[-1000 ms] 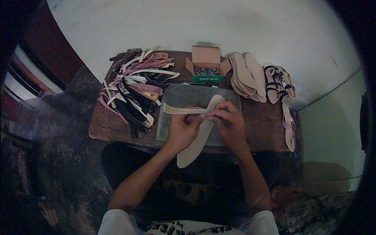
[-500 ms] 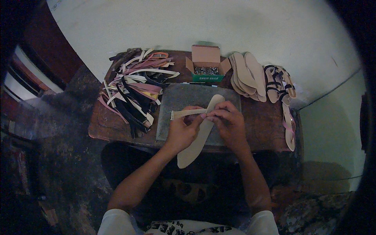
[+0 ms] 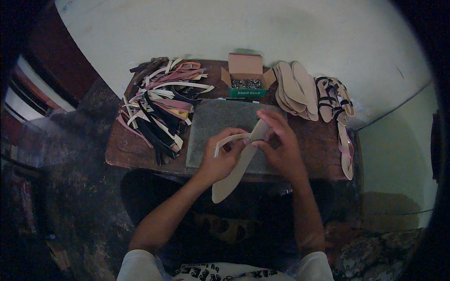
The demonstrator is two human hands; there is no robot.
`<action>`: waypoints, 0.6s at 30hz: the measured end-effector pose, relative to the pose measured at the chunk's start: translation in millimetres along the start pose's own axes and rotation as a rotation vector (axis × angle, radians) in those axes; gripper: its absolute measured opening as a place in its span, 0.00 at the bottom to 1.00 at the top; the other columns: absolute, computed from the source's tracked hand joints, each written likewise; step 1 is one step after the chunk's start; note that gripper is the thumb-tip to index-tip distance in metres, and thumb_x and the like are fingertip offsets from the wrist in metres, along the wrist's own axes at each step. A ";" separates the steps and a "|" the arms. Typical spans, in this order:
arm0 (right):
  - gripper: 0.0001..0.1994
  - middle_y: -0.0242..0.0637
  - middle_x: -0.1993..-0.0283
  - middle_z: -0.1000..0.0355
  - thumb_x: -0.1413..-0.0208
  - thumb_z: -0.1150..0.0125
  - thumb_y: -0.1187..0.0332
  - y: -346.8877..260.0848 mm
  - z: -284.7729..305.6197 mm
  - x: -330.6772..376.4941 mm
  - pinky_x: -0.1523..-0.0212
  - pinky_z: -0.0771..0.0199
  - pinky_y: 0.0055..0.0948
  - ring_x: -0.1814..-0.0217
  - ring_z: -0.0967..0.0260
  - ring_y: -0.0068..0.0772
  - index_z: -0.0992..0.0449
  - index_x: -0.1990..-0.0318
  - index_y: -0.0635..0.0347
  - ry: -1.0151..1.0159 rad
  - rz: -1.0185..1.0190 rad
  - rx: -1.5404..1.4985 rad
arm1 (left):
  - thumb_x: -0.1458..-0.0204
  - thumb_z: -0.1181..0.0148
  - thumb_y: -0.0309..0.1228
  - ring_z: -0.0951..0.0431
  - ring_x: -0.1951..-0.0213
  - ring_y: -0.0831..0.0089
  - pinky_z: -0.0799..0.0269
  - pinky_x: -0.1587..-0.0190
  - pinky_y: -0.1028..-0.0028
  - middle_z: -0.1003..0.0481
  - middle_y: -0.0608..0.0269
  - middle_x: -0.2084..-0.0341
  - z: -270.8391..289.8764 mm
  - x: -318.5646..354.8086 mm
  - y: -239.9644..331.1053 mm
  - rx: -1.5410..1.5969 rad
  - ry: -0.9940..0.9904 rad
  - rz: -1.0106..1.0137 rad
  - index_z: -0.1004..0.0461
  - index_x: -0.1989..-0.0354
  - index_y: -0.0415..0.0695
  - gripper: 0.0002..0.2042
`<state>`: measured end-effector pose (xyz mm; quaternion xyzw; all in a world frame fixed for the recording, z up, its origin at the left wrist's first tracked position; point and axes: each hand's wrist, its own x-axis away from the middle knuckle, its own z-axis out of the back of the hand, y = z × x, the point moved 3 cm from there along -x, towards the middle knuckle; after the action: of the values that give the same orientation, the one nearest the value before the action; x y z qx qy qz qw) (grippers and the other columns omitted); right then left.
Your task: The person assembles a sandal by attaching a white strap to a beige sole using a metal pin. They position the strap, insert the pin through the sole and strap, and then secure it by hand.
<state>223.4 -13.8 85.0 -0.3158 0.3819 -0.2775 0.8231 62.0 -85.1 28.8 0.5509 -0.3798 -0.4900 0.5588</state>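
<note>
1. Cardboard, brown – a small open box [image 3: 247,75] with a green front label sits at the table's far edge, holding small metal pieces.
2. Both hands – left hand [image 3: 224,158], right hand [image 3: 277,147] – are closed on a long beige sandal sole [image 3: 234,174] and its pale strap [image 3: 229,139] over the grey mat [image 3: 211,126].

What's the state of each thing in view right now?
Sole: held in both hands, heel end past the table edge.
Strap: pale, bent, pinched at the sole.
Left hand: gripping sole and strap.
Right hand: fingers closed on the sole.
Box: open, small metal pieces inside.
Strap pile: loose, tangled.
Sole stack: overlapping, flat.
Sandals: strapped, lying at the table's right.
</note>
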 end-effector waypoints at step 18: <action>0.17 0.40 0.54 0.29 0.52 0.27 0.65 -16.5 12.9 7.8 0.48 0.28 0.42 0.52 0.30 0.48 0.20 0.53 0.54 -0.257 -0.096 0.312 | 0.43 0.36 0.28 0.22 0.66 0.78 0.25 0.62 0.75 0.19 0.63 0.66 11.5 -4.8 19.2 -0.072 -0.276 -0.090 0.21 0.55 0.40 0.09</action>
<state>234.5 -25.9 100.1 -0.2352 0.2104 -0.3298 0.8898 52.3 -84.9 49.6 0.4745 -0.4101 -0.5988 0.4981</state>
